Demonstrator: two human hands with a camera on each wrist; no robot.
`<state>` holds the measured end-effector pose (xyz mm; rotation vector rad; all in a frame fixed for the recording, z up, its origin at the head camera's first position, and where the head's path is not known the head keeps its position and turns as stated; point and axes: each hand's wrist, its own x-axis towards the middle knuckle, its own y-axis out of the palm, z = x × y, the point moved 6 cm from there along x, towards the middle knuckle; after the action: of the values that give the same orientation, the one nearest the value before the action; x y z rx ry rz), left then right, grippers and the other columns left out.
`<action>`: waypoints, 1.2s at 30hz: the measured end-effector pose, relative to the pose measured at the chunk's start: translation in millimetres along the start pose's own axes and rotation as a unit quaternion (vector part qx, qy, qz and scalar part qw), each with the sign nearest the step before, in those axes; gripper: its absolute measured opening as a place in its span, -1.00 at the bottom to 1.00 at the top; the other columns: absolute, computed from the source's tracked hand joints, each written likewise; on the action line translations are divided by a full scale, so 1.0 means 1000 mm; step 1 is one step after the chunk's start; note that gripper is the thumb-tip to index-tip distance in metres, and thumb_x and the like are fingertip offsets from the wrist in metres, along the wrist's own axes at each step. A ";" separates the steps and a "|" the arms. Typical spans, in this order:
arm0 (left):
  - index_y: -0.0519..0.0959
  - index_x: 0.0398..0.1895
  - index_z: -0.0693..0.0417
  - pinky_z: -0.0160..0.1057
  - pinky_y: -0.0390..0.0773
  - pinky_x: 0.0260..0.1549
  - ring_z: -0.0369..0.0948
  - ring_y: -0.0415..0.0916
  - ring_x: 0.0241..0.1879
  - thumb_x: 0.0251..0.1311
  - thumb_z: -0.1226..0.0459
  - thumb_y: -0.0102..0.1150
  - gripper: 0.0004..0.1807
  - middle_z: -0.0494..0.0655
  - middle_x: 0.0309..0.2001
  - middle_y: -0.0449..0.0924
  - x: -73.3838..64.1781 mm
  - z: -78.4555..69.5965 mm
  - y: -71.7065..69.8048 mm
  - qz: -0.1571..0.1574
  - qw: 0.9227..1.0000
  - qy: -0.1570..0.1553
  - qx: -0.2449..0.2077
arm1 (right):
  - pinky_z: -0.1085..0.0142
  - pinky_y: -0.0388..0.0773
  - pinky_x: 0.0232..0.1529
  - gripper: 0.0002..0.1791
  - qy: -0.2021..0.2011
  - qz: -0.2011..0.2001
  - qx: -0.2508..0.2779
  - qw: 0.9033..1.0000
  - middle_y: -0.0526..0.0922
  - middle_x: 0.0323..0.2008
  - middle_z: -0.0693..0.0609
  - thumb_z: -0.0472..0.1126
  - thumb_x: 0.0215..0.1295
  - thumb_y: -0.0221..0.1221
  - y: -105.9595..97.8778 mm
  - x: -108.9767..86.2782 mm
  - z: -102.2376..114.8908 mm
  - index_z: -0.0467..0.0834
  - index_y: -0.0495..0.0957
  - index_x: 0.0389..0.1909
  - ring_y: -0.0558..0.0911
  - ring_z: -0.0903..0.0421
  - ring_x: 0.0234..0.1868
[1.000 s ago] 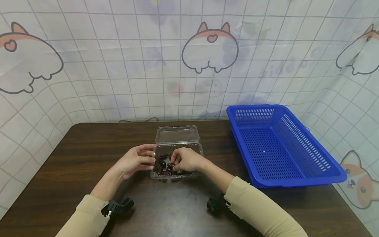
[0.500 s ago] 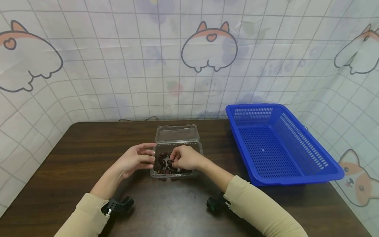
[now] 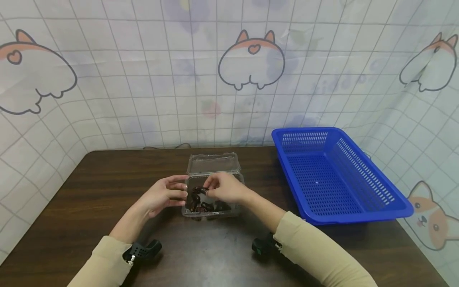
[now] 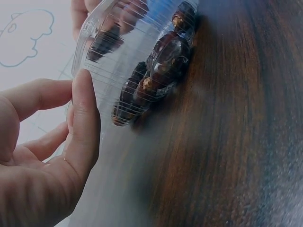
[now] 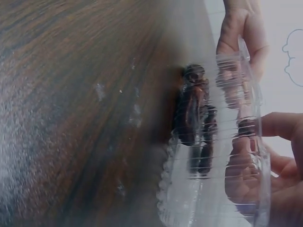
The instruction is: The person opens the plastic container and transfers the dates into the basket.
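Note:
A clear plastic clamshell box sits on the table with its lid folded back. Several dark brown, glossy dates lie on its floor. My left hand touches the box's left side with its fingertips, the fingers spread and fairly straight. Reaching in from the right, my right hand pinches one date between thumb and fingers. Through the plastic in the left wrist view, that date shows above the others. The right palm and knuckles hide part of the box's inside in the head view.
A blue slotted plastic basket stands on the table's right side, holding nothing visible. The dark wooden table ends at a fabric wall printed with a grid and cartoon animals. Thin cables show along the table's back edge.
My right hand has moved slightly back and up inside the box, and a date at its fingertips has come away from the others. The left hand stays at the box's side.

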<state>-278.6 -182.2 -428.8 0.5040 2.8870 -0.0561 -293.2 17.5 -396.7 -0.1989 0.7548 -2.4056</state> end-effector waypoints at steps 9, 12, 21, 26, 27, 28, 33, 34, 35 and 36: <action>0.19 0.54 0.27 -0.10 0.72 -0.10 -0.12 0.55 -0.19 0.37 0.50 0.20 -0.29 0.25 0.09 0.42 0.001 0.000 0.000 0.004 1.000 0.003 0.001 | 0.27 0.63 -0.35 -0.82 0.010 -0.013 0.050 0.999 0.62 -0.27 -0.05 -0.35 0.41 0.23 -0.012 -0.008 0.007 -0.26 0.60 -0.02 0.64 -0.06 -0.32; 0.19 0.54 0.27 -0.10 0.72 -0.10 -0.12 0.55 -0.19 0.37 0.49 0.21 -0.29 0.24 0.09 0.42 0.002 0.000 0.000 0.004 1.000 0.004 0.001 | 0.19 0.65 -0.31 -0.81 0.013 -0.019 0.063 0.998 0.63 -0.26 -0.06 -0.34 0.42 0.22 -0.015 -0.011 0.009 -0.26 0.59 0.01 0.65 -0.08 -0.29; 0.18 0.54 0.28 -0.09 0.72 -0.10 -0.14 0.57 -0.20 0.37 0.50 0.20 -0.29 0.22 0.06 0.44 0.003 0.001 0.000 0.005 1.000 0.001 -0.004 | -0.01 0.65 -0.26 -0.79 0.025 -0.036 0.085 0.995 0.64 -0.26 -0.04 -0.31 0.42 0.23 -0.026 -0.024 0.013 -0.21 0.60 0.03 0.65 -0.24 -0.21; 0.18 0.54 0.28 -0.09 0.72 -0.09 -0.15 0.60 -0.21 0.37 0.51 0.20 -0.29 0.16 0.00 0.48 0.003 0.003 -0.001 0.009 1.000 0.001 -0.008 | 0.14 0.63 -0.34 -0.77 0.024 -0.047 0.086 0.995 0.65 -0.26 -0.05 -0.31 0.39 0.24 -0.034 -0.033 0.018 -0.22 0.60 0.03 0.62 0.00 -0.34; 0.18 0.54 0.29 -0.09 0.72 -0.09 -0.15 0.60 -0.21 0.36 0.51 0.20 -0.29 0.16 0.00 0.48 0.003 0.003 -0.001 0.009 1.000 0.001 -0.008 | 0.14 0.63 -0.34 -0.77 0.025 -0.049 0.087 0.995 0.65 -0.26 -0.05 -0.31 0.39 0.24 -0.036 -0.035 0.018 -0.22 0.60 0.03 0.62 0.00 -0.33; 0.18 0.53 0.29 -0.09 0.72 -0.09 -0.15 0.60 -0.21 0.36 0.51 0.20 -0.29 0.16 0.01 0.48 0.003 0.003 -0.001 0.009 1.000 0.001 -0.007 | 0.14 0.64 -0.34 -0.77 0.025 -0.051 0.087 0.995 0.65 -0.25 -0.05 -0.32 0.39 0.24 -0.038 -0.037 0.019 -0.22 0.60 0.03 0.63 -0.02 -0.32; 0.19 0.53 0.30 -0.09 0.72 -0.09 -0.14 0.60 -0.20 0.37 0.51 0.20 -0.30 0.18 0.03 0.47 0.003 0.003 -0.002 0.007 1.000 -0.001 -0.006 | 0.14 0.63 -0.34 -0.77 0.030 -0.053 0.094 0.994 0.65 -0.24 -0.06 -0.32 0.39 0.25 -0.043 -0.043 0.021 -0.22 0.60 0.03 0.62 -0.11 -0.28; 0.19 0.53 0.30 -0.09 0.72 -0.09 -0.14 0.60 -0.20 0.36 0.51 0.20 -0.30 0.18 0.03 0.47 0.003 0.003 -0.002 0.007 1.000 -0.001 -0.006 | 0.15 0.63 -0.34 -0.77 0.031 -0.053 0.096 0.993 0.65 -0.24 -0.06 -0.32 0.39 0.25 -0.044 -0.044 0.021 -0.22 0.60 0.03 0.62 -0.10 -0.29; 0.19 0.52 0.30 -0.09 0.72 -0.09 -0.14 0.60 -0.20 0.36 0.51 0.20 -0.30 0.18 0.03 0.47 0.003 0.004 -0.001 0.007 1.000 -0.002 -0.007 | 0.14 0.63 -0.33 -0.77 0.033 -0.053 0.097 0.993 0.64 -0.23 -0.07 -0.31 0.40 0.25 -0.045 -0.045 0.021 -0.21 0.60 0.03 0.62 -0.10 -0.28; 0.19 0.52 0.30 -0.10 0.72 -0.10 -0.14 0.60 -0.20 0.36 0.51 0.20 -0.30 0.18 0.03 0.47 0.003 0.004 -0.001 0.007 1.000 -0.002 -0.007 | 0.15 0.63 -0.33 -0.77 0.033 -0.053 0.098 0.993 0.64 -0.22 -0.07 -0.30 0.40 0.25 -0.046 -0.047 0.022 -0.21 0.60 0.04 0.61 -0.10 -0.28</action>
<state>-281.0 -182.8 -433.0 0.5212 2.8771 -0.0357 -272.2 65.2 -351.3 -0.0813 0.5450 -2.5799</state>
